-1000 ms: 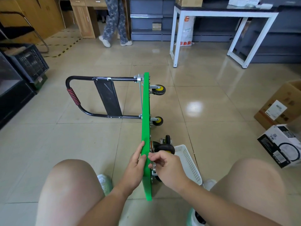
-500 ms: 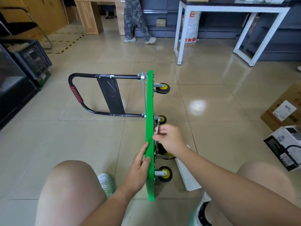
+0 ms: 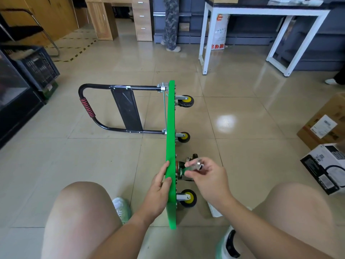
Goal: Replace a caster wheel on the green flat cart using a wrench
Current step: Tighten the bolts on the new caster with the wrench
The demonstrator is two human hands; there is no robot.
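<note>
The green flat cart (image 3: 170, 146) stands on its long edge on the floor, its black folded handle (image 3: 89, 109) lying to the left. Three yellow-hubbed caster wheels stick out to the right: a far caster (image 3: 185, 101), a middle caster (image 3: 183, 137) and a near caster (image 3: 188, 198). Another caster (image 3: 182, 171) sits against the deck between the middle and near ones, partly hidden by my fingers. My left hand (image 3: 160, 186) grips the cart's upper edge. My right hand (image 3: 209, 176) pinches a blurred silvery wrench (image 3: 195, 165) right at that caster.
A white plastic basket (image 3: 214, 210) lies under my right forearm. A cardboard box (image 3: 321, 126) and a black-and-white carton (image 3: 326, 167) sit to the right. A black crate (image 3: 37, 66) stands at the left, a white table (image 3: 205, 43) at the back. A person (image 3: 170, 25) stands beyond.
My right hand, which held the wrench up near the middle caster, has dropped back to the caster beside my left hand. The person at the back has walked right.
</note>
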